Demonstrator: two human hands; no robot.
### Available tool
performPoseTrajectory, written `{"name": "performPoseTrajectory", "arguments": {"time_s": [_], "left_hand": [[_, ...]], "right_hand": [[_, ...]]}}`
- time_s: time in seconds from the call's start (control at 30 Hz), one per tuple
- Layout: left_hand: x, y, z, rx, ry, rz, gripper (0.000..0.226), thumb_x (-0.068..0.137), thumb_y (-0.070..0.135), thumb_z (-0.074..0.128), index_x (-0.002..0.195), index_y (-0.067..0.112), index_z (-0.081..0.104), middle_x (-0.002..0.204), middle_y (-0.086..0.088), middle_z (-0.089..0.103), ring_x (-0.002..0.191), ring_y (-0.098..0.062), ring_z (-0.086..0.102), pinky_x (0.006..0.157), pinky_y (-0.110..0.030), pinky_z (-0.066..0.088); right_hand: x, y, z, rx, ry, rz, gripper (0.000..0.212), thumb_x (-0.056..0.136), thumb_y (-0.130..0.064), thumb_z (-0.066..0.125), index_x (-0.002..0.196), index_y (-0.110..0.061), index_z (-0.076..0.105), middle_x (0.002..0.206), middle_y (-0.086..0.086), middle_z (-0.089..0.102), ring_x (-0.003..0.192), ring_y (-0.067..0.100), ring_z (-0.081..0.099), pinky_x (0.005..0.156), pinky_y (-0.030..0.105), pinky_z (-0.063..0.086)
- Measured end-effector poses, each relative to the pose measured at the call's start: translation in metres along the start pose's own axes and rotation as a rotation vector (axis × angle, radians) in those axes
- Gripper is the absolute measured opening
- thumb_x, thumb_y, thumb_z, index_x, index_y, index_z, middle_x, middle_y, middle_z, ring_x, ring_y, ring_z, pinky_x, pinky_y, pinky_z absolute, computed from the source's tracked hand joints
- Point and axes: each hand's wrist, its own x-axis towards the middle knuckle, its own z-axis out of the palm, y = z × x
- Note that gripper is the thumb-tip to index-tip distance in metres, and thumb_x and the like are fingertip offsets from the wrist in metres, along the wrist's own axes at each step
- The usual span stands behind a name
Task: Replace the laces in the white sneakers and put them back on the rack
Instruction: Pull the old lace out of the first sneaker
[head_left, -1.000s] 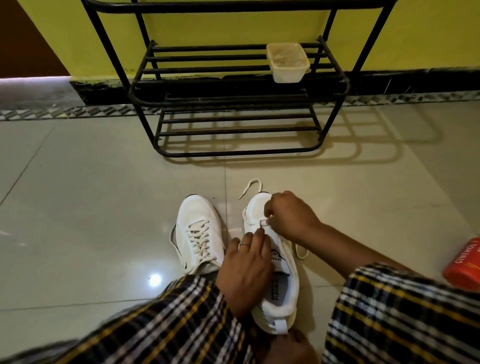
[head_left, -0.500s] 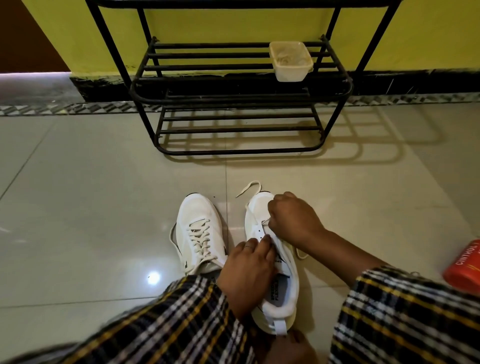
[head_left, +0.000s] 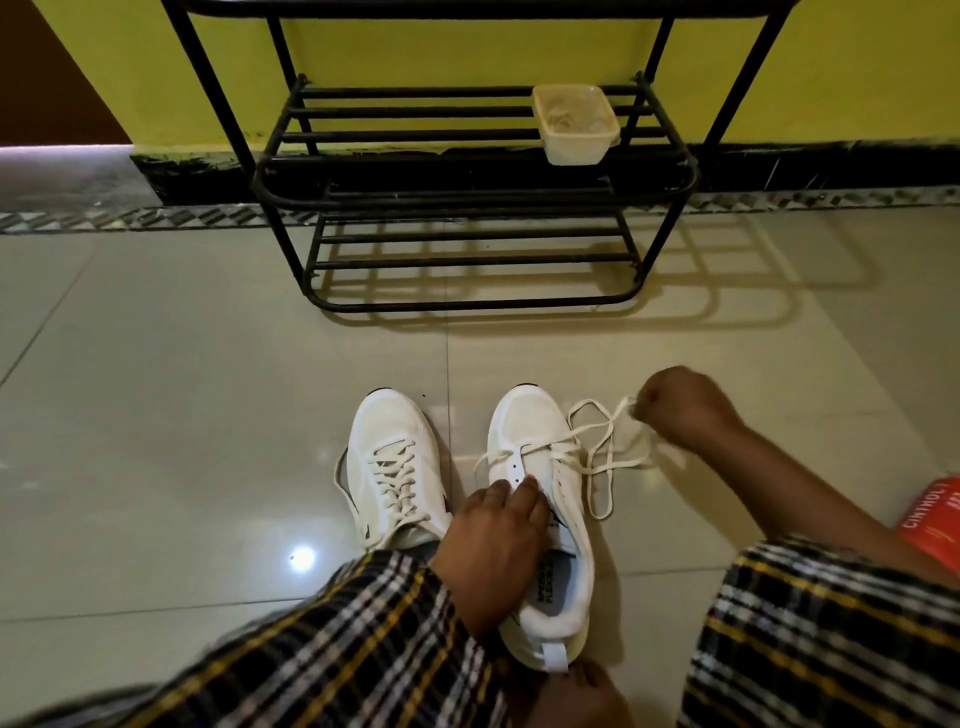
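Two white sneakers stand side by side on the floor tiles, toes toward the black metal rack (head_left: 467, 197). The left sneaker (head_left: 395, 467) is fully laced. The right sneaker (head_left: 540, 499) has a cream lace (head_left: 597, 447) running through only its lowest eyelets, with loops trailing off to the right. My left hand (head_left: 493, 545) presses on the right sneaker's tongue, fingers flat by the eyelets. My right hand (head_left: 680, 405) is out to the right of the toe, pinched on the lace and holding it off the floor.
A cream plastic tub (head_left: 576, 124) sits on the rack's middle shelf at the right. An orange-red packet (head_left: 935, 514) lies at the right edge. My knees in checked cloth fill the bottom. A yellow wall and dark skirting stand behind the rack.
My right hand has moved from over the right sneaker's eyelets out to the right, drawing the lace through so it now trails in loops beside the shoe. My left hand stays on the tongue.
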Motion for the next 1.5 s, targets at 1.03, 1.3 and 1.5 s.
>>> {"name": "performPoseTrajectory", "arguments": {"time_s": [1.03, 1.3, 1.5], "left_hand": [[0.000, -0.002, 0.011, 0.104, 0.053, 0.024, 0.037, 0.075, 0.036, 0.061, 0.100, 0.013, 0.074, 0.106, -0.007, 0.071, 0.084, -0.023, 0.071, 0.049, -0.027, 0.056], [0.000, 0.000, 0.005, 0.081, 0.031, 0.015, 0.045, 0.067, 0.033, 0.071, 0.106, 0.011, 0.072, 0.110, -0.008, 0.070, 0.087, -0.024, 0.071, 0.050, -0.027, 0.057], [0.001, 0.001, 0.003, 0.054, 0.056, 0.018, 0.035, 0.069, 0.033, 0.065, 0.096, 0.014, 0.075, 0.101, -0.004, 0.072, 0.081, -0.020, 0.072, 0.040, -0.020, 0.049]], "right_hand": [[-0.002, 0.015, 0.020, -0.047, 0.106, -0.031, 0.020, 0.076, -0.013, 0.066, 0.065, -0.004, 0.053, 0.088, 0.021, 0.065, 0.089, 0.036, 0.059, 0.062, 0.028, 0.036], [-0.005, 0.019, 0.026, -0.136, -0.005, 0.001, 0.011, 0.083, -0.015, 0.061, 0.082, -0.006, 0.055, 0.106, 0.018, 0.062, 0.102, 0.034, 0.058, 0.071, 0.029, 0.042], [-0.034, -0.048, 0.043, -0.071, 0.014, -0.528, 0.024, 0.086, -0.019, 0.059, 0.109, -0.016, 0.062, 0.112, 0.004, 0.055, 0.111, 0.022, 0.047, 0.084, 0.029, 0.041]]}}
